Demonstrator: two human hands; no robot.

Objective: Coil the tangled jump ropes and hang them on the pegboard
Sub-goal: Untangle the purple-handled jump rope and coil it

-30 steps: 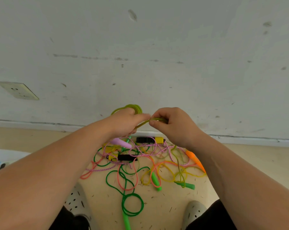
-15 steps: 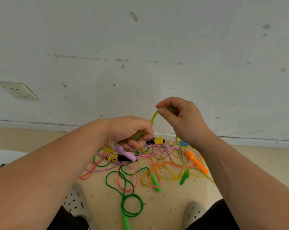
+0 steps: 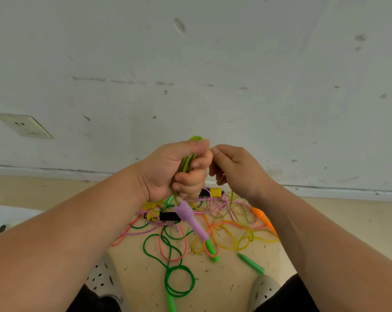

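Sprawling tangled ropes (image 3: 169,216) cover the tan floor (image 3: 44,190) below a scuffed wall (image 3: 213,64).

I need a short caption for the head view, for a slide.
Left hand grips a coiled yellow-green jump rope while the right hand pinches its strand above tangled ropes on the floor.

Left hand (image 3: 168,170) and right hand (image 3: 238,170) just beside each other, above the rope tangle (image 3: 213,230) on the floor (image 3: 235,287). Coil (image 3: 186,164) in the left hand — one handle (image 3: 190,219) hangs below it. Strand (image 3: 232,195) drops from the right hand to the tangle. Wall (image 3: 213,75) behind — socket (image 3: 25,126) on it, far left.
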